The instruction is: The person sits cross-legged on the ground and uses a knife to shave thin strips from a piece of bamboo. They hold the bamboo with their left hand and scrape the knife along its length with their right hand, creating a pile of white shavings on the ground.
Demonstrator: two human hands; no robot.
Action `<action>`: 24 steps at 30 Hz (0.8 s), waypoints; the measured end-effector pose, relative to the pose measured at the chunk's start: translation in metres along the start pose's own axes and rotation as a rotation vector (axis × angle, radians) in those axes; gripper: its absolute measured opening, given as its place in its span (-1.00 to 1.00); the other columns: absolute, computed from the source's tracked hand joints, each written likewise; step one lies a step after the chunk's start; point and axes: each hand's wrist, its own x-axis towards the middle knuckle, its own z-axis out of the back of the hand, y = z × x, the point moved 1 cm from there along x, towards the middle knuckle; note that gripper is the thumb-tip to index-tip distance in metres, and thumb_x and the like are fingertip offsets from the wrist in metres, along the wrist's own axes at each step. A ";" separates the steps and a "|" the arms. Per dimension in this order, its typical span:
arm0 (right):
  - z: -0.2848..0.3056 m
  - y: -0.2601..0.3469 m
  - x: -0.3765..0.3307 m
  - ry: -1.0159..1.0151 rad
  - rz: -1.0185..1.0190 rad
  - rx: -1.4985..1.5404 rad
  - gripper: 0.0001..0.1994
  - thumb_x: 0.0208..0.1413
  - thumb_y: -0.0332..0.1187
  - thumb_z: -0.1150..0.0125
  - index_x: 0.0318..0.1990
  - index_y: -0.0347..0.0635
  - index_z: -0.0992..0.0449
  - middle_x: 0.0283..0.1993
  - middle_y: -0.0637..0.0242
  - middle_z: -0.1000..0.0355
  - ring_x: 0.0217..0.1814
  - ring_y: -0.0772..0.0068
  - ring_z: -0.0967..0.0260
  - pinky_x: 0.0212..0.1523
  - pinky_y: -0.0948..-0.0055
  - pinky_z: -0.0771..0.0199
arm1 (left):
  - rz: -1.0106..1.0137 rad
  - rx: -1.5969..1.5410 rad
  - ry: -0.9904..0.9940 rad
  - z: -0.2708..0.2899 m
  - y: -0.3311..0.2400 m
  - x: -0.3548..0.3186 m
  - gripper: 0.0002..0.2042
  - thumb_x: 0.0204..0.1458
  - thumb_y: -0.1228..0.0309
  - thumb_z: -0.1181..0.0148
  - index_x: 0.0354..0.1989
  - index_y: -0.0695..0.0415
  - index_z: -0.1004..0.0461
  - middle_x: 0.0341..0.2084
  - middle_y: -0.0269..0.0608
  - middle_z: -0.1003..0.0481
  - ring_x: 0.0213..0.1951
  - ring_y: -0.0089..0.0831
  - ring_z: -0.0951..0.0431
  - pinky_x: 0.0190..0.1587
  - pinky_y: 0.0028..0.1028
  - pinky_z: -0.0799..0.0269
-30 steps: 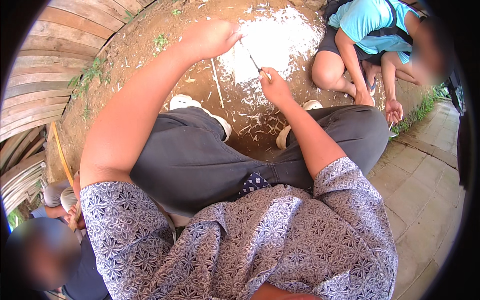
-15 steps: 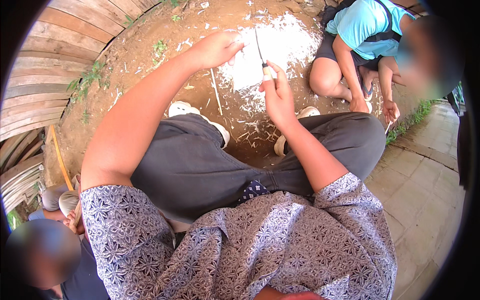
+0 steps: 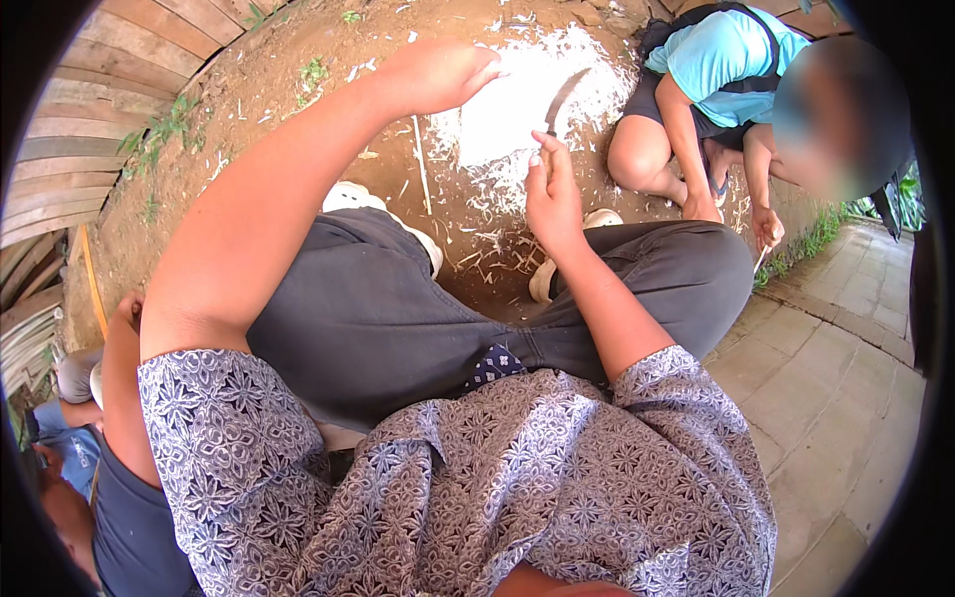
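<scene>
My right hand (image 3: 555, 197) is closed round the handle of a knife, thumb and forefinger near its top. The knife's dark, slightly curved blade (image 3: 565, 99) points away from me and leans right. Most of the handle is lost behind my fingers and in the glare. Up and to the left, my left hand (image 3: 453, 75) is closed, thumb against the bent fingers. What it pinches, if anything, cannot be made out against the bright ground. White shavings (image 3: 497, 189) lie thick on the sunlit patch beneath both hands.
A thin pale stick (image 3: 422, 164) lies on the dirt between my knees. At the right a person in a turquoise shirt (image 3: 708, 55) squats, holding a small pale stick (image 3: 760, 261). Another person in dark clothing (image 3: 139, 517) sits close at my left. Wooden boards (image 3: 109, 99) line the far left; paving (image 3: 796, 368) lies right.
The knife blade has swung from nearly upright to leaning right. My left hand has shifted slightly up and right. The person at my left has moved an arm up beside mine.
</scene>
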 end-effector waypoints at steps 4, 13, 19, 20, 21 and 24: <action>-0.006 -0.002 -0.003 0.093 0.044 -0.039 -0.52 0.40 -0.35 0.03 0.42 -0.17 -0.16 0.02 -0.07 -0.53 -0.04 0.08 -0.57 0.09 0.16 -0.47 | 0.048 0.008 0.064 0.025 -0.014 0.000 -0.60 0.30 0.12 -0.02 -0.35 0.23 -0.57 -0.49 0.14 -0.55 -0.35 0.14 -0.56 -0.26 -0.01 -0.46; 0.007 -0.004 -0.014 0.167 0.005 -0.106 -0.49 0.34 -0.27 -0.09 0.40 -0.15 -0.25 -0.21 0.03 -0.56 -0.25 0.27 -0.58 -0.10 0.23 -0.53 | 0.060 0.087 0.186 0.023 -0.009 -0.004 -0.54 0.31 0.09 0.02 -0.40 0.25 -0.57 -0.51 0.16 -0.53 -0.36 0.13 -0.56 -0.22 0.00 -0.45; -0.005 0.012 -0.010 0.052 0.012 0.120 -0.53 0.36 -0.29 -0.08 0.37 -0.16 -0.26 -0.31 0.15 -0.50 -0.38 0.41 -0.43 -0.30 0.34 -0.44 | 0.054 0.103 0.145 0.017 -0.006 -0.002 -0.55 0.32 0.10 0.04 -0.40 0.24 -0.57 -0.51 0.15 -0.54 -0.35 0.13 -0.57 -0.21 0.01 -0.45; -0.008 0.005 -0.009 0.065 -0.002 0.125 -0.53 0.36 -0.29 -0.07 0.37 -0.16 -0.26 -0.30 0.13 -0.51 -0.36 0.39 -0.45 -0.27 0.33 -0.46 | 0.050 0.108 0.143 0.017 -0.005 -0.001 -0.55 0.32 0.10 0.03 -0.39 0.24 -0.58 -0.50 0.14 -0.54 -0.35 0.13 -0.57 -0.21 0.01 -0.45; -0.011 0.000 -0.010 0.058 0.022 0.041 -0.54 0.37 -0.29 -0.06 0.37 -0.16 -0.27 -0.24 0.06 -0.54 -0.29 0.30 -0.50 -0.16 0.29 -0.50 | 0.057 0.115 0.140 0.017 -0.004 -0.001 -0.55 0.32 0.09 0.03 -0.38 0.24 -0.58 -0.50 0.15 -0.54 -0.34 0.13 -0.57 -0.21 0.01 -0.45; -0.015 -0.011 -0.012 0.082 -0.088 -0.056 -0.55 0.37 -0.29 -0.05 0.36 -0.17 -0.28 -0.18 0.01 -0.56 -0.22 0.22 -0.53 -0.07 0.25 -0.50 | 0.088 0.138 0.163 0.018 -0.004 0.000 -0.56 0.31 0.09 0.03 -0.35 0.23 -0.58 -0.48 0.15 -0.55 -0.32 0.12 -0.57 -0.21 0.01 -0.45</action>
